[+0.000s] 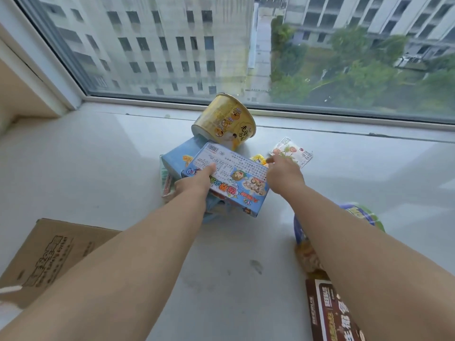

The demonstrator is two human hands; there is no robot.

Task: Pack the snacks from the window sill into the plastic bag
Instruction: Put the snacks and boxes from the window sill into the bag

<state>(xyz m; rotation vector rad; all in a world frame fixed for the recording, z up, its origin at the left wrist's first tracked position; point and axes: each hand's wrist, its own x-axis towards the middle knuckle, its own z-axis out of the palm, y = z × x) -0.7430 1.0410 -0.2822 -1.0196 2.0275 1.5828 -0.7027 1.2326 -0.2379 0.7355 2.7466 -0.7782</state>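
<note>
A: Report the left arm and hand.

B: The left forearm runs from the lower left of the frame up to the centre. The left hand (194, 183) grips the near left end of the blue snack box (231, 178), thumb laid flat on the printed top face, the other fingers hidden under the box. The box is tilted, resting on a second blue box (177, 156) behind it.

A: What lies at the far left?

B: A cardboard box (46, 252) at the lower left, apart from the hand.

A: Position of the remaining snacks?

B: All on the window sill (98, 168). A yellow noodle cup (225, 120) lies on its side at centre, just behind the blue boxes. A small white sachet (293, 151) lies flat to the right of them.

A: Right arm and hand?

B: The right forearm runs from the lower right up to the centre. The right hand (283, 173) is loosely curled, narrow, index finger extended toward the sachet; contact cannot be confirmed. It holds nothing visible. Under this forearm lie a purple-rimmed packet (359, 212) and a brown box (327, 313).
</note>
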